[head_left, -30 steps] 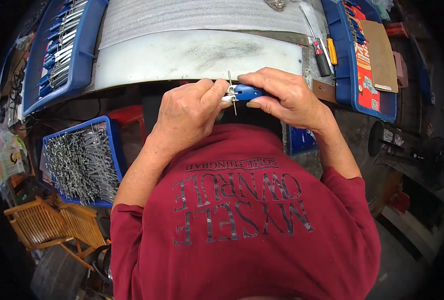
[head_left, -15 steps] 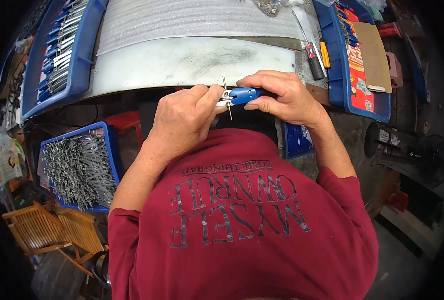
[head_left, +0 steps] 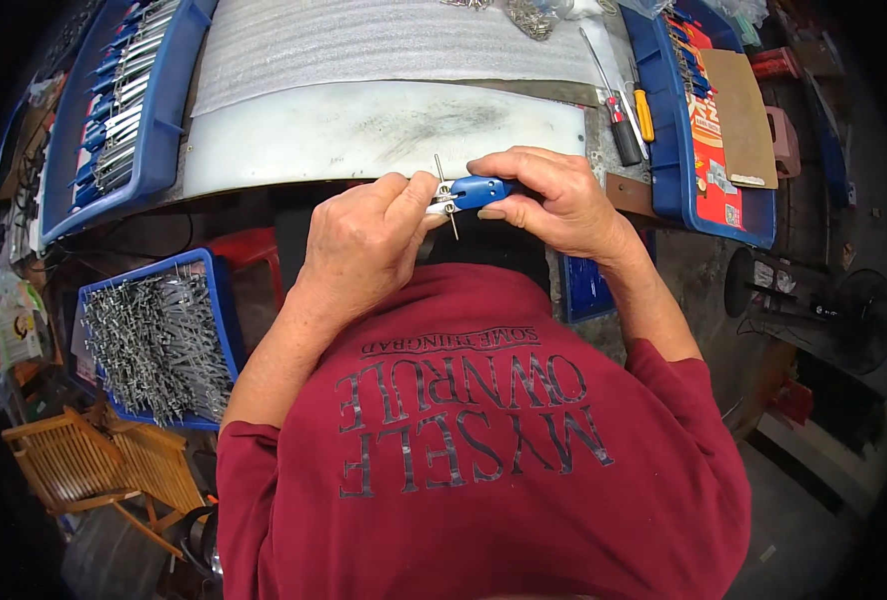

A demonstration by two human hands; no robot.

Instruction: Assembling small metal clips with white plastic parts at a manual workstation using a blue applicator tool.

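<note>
Just off the front edge of the workbench, both my hands hold one small tool with a blue body [head_left: 479, 192] and silver metal parts at its left end. My left hand [head_left: 369, 235] is closed, thumb and forefinger pinching the silver end; most of that end is hidden behind the fingers. Round the right end of the blue body curls my right hand [head_left: 559, 200], thumb below and forefinger above. A thin metal pin [head_left: 439, 166] crosses the silver end, sticking out above and below it.
A white board [head_left: 364, 130] and foam sheet [head_left: 394, 45] cover the bench. Screwdrivers with a black-and-red handle [head_left: 625, 140] and a yellow handle [head_left: 645, 115] lie at right. Blue trays [head_left: 169, 120] [head_left: 669, 160] flank them. Lower left, a blue crate [head_left: 226, 320] holds many metal parts [head_left: 159, 345].
Both hands and the blue tool have shifted very slightly left, with the grip of each hand unchanged. The whole view has moved a little too.
</note>
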